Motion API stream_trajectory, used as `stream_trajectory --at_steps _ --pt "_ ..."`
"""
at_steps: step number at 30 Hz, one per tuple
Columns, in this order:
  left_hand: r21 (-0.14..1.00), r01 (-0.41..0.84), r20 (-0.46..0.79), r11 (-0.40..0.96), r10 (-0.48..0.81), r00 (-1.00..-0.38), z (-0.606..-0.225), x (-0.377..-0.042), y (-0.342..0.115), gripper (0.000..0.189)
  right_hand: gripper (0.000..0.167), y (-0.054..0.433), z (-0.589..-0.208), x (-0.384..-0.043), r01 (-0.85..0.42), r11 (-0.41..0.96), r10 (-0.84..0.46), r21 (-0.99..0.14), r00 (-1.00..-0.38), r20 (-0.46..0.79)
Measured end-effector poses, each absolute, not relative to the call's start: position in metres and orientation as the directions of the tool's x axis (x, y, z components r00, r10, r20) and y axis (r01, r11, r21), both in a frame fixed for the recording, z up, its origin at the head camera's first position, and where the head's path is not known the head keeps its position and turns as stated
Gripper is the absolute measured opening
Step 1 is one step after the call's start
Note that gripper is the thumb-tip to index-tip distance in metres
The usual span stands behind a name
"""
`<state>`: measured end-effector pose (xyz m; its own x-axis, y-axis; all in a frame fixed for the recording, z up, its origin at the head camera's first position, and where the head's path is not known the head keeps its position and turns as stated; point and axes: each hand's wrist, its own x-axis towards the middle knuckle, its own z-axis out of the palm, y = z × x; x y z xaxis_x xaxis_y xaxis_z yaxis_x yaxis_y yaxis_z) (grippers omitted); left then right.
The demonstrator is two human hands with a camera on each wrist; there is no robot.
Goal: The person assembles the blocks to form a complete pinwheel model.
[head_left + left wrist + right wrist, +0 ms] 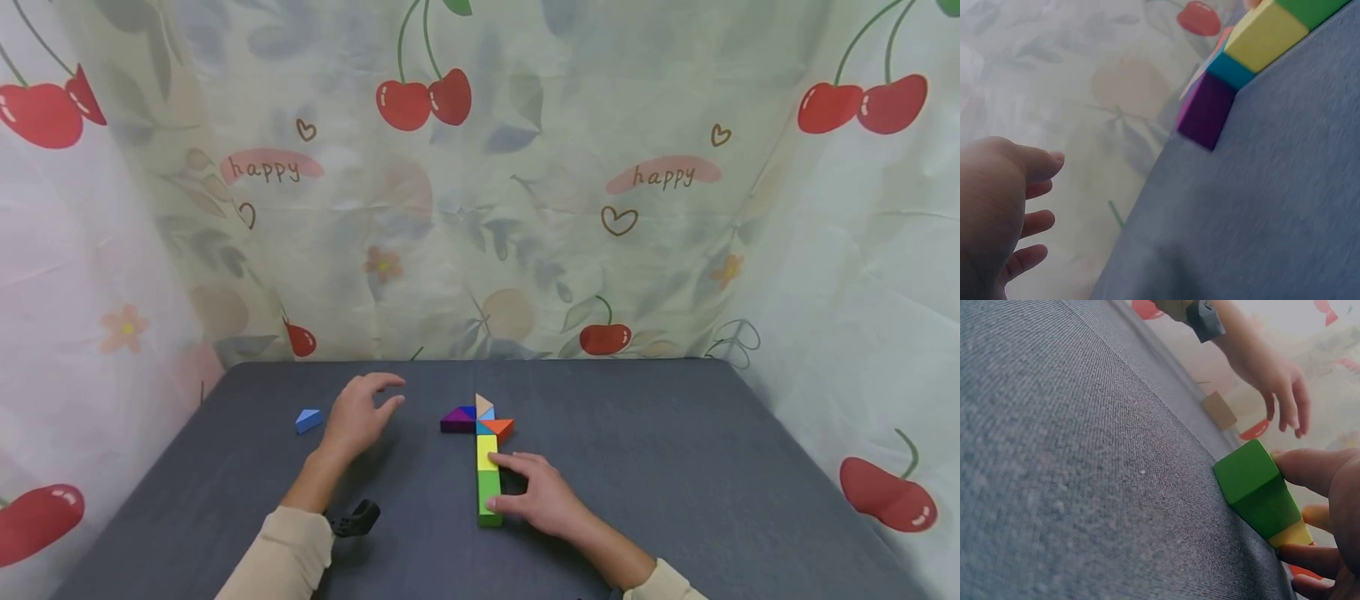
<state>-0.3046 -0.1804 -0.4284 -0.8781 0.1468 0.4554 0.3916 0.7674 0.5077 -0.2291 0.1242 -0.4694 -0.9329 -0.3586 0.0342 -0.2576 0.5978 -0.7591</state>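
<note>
Several coloured blocks lie joined in a figure mid-table. A green block (489, 487) forms its near end, followed by a yellow block (485, 446). Beyond are a purple block (457, 422), an orange triangle (502, 428), small blue pieces and a peach triangle (482, 405) at the far tip. My right hand (551, 500) rests along the right side, thumb at the green block, fingers extended at the yellow one. My left hand (358, 418) hovers to the left of the figure, holding nothing, thumb and fingers apart; it also shows in the left wrist view.
Left of my left hand lies a loose blue triangular block (308, 421). The dark grey table (660, 450) is bordered by a printed curtain (495, 192) at the back and both sides. A black strap piece (357, 519) sits on the left wrist.
</note>
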Motion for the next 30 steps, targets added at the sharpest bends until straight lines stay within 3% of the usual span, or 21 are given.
stream_trajectory --at_steps 22,30 --pt "0.513 0.262 0.501 0.817 -0.037 -0.865 -0.433 -0.297 -0.258 0.026 0.064 0.123 -0.471 -0.229 -0.306 0.591 -0.374 -0.747 -0.924 0.082" --pt "0.496 0.200 0.433 0.845 -0.041 -0.900 -0.439 -0.297 -0.276 0.028 0.065 0.125 -0.472 -0.231 -0.283 0.603 -0.361 -0.746 -0.931 0.061"
